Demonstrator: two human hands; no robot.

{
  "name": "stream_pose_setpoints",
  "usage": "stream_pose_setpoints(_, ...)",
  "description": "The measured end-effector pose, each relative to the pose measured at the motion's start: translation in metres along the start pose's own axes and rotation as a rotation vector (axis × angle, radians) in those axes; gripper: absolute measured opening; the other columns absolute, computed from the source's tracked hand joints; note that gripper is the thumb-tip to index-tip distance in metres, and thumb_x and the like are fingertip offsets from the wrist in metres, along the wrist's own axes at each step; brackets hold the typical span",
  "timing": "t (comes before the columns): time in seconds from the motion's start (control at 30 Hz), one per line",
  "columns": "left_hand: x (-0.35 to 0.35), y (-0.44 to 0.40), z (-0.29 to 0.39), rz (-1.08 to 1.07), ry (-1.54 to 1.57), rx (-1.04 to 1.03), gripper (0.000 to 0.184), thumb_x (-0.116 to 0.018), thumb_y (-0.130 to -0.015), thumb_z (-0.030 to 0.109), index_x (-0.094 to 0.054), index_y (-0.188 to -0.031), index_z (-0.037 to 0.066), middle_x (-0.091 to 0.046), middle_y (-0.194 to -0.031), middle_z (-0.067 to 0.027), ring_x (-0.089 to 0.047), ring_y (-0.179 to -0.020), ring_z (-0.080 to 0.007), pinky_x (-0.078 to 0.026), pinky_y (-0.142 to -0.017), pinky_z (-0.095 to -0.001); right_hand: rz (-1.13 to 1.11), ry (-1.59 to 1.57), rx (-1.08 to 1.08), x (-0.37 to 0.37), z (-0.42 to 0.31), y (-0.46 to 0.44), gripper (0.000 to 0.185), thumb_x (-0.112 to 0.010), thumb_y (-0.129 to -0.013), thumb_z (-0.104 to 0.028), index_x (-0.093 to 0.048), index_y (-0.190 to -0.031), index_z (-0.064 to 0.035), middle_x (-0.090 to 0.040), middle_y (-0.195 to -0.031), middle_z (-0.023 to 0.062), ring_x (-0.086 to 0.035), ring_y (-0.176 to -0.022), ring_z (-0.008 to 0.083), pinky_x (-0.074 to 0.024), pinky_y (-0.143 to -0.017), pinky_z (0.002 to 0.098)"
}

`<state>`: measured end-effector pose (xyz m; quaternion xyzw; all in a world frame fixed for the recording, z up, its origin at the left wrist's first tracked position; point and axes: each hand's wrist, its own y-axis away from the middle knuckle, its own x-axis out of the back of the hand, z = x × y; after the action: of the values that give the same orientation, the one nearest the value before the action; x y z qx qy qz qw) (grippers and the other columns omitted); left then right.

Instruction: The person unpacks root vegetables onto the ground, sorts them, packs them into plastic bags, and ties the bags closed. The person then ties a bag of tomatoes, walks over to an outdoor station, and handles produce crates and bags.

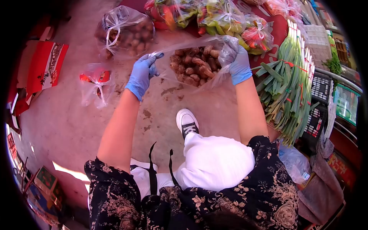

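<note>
Between my two blue-gloved hands a clear plastic bag (165, 71) is stretched open, with several brown, knobbly root vegetables (197, 63) inside it. My left hand (142, 73) pinches the bag's left edge, its fingertips pressed together on the film. On the other side my right hand (238, 61) is closed on the gathered right edge of the bag. The bag's mouth faces up towards me, and its lower part rests at the floor. Just beyond my left hand sits a knotted clear bag of round brown vegetables (134, 38).
A small tied bag with red items (96, 78) lies on the floor at left, near a red carton (48, 65). Bags of peppers (226, 19) stand ahead. Bundled leeks (289, 84) and black crates (320, 90) line the right. My shoe (187, 120) is below the bag.
</note>
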<state>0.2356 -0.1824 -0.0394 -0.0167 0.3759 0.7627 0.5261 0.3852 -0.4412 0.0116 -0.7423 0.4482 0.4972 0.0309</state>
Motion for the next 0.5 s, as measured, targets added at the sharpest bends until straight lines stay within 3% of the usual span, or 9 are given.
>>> stream_pose_setpoints(0.03, 0.004, 0.009, 0.020, 0.002, -0.055, -0.005, 0.026, -0.042, -0.093, 0.014, -0.058, -0.107, 0.000, -0.033, -0.050, 0.0062, -0.030, -0.042, -0.0060, -0.035, -0.050, -0.0236, -0.034, -0.024, 0.060, -0.005, -0.010, 0.000, 0.020, -0.043, -0.091, -0.020, -0.056, -0.089, -0.0046, -0.032, -0.051, -0.0041, -0.024, -0.039, 0.0076, -0.0201, -0.038, 0.0230)
stream_pose_setpoints(0.1, 0.012, 0.029, 0.051, 0.009, -0.165, -0.009, 0.026, -0.042, -0.093, 0.015, -0.057, -0.108, 0.000, -0.027, -0.049, 0.0078, -0.025, -0.041, -0.0051, -0.031, -0.048, -0.0228, 0.314, 0.145, 0.271, -0.034, -0.021, 0.003, 0.019, -0.043, -0.091, -0.019, -0.056, -0.085, -0.0056, -0.030, -0.051, -0.0049, -0.023, -0.040, 0.0085, -0.0202, -0.038, 0.0244)
stream_pose_setpoints(0.2, 0.041, 0.057, 0.088, 0.001, -0.199, 0.005, 0.026, -0.043, -0.091, 0.015, -0.057, -0.108, 0.000, -0.028, -0.050, 0.0086, -0.026, -0.042, -0.0040, -0.031, -0.048, -0.0218, -0.162, 0.066, 0.099, -0.031, -0.015, 0.004, 0.020, -0.043, -0.090, -0.017, -0.058, -0.086, -0.0043, -0.043, -0.057, -0.0034, -0.040, -0.047, 0.0098, -0.0339, -0.043, 0.0252)
stream_pose_setpoints(0.3, 0.056, 0.090, 0.101, 0.041, -0.367, 0.094, 0.026, -0.044, -0.091, 0.016, -0.058, -0.106, 0.000, -0.029, -0.051, 0.0087, -0.026, -0.042, -0.0035, -0.035, -0.049, -0.0206, 0.029, 0.252, 0.113, -0.036, 0.006, 0.006, 0.023, -0.043, -0.087, -0.017, -0.059, -0.094, -0.0014, -0.056, -0.077, 0.0022, -0.054, -0.071, 0.0123, -0.0445, -0.063, 0.0248)
stream_pose_setpoints(0.33, 0.064, 0.099, 0.102, -0.039, -0.465, 0.159, 0.025, -0.046, -0.090, 0.018, -0.058, -0.103, 0.000, -0.039, -0.054, 0.0064, -0.037, -0.043, -0.0039, -0.041, -0.051, -0.0208, 0.057, 0.328, 0.111, -0.040, 0.014, 0.012, 0.027, -0.044, -0.085, -0.017, -0.060, -0.098, 0.0003, -0.061, -0.086, 0.0048, -0.058, -0.082, 0.0132, -0.0472, -0.072, 0.0241)
stream_pose_setpoints(0.43, 0.090, 0.105, 0.068, -0.112, -0.614, 0.320, 0.026, -0.049, -0.089, 0.021, -0.058, -0.102, 0.000, -0.052, -0.064, 0.0002, -0.052, -0.050, -0.0076, -0.046, -0.056, -0.0229, -0.219, 0.744, -0.189, -0.004, 0.031, 0.010, 0.031, -0.043, -0.083, -0.019, -0.059, -0.102, -0.0003, -0.059, -0.086, 0.0044, -0.055, -0.075, 0.0140, -0.0451, -0.063, 0.0260)
stream_pose_setpoints(0.5, 0.101, 0.102, 0.037, -0.034, -0.472, 0.474, 0.027, -0.053, -0.087, 0.024, -0.058, -0.100, 0.000, -0.057, -0.071, -0.0042, -0.057, -0.057, -0.0109, -0.048, -0.058, -0.0234, -0.173, 1.193, -0.521, 0.031, 0.049, 0.007, 0.033, -0.045, -0.078, -0.016, -0.059, -0.103, 0.0019, -0.058, -0.086, 0.0040, -0.053, -0.076, 0.0118, -0.0445, -0.067, 0.0253)
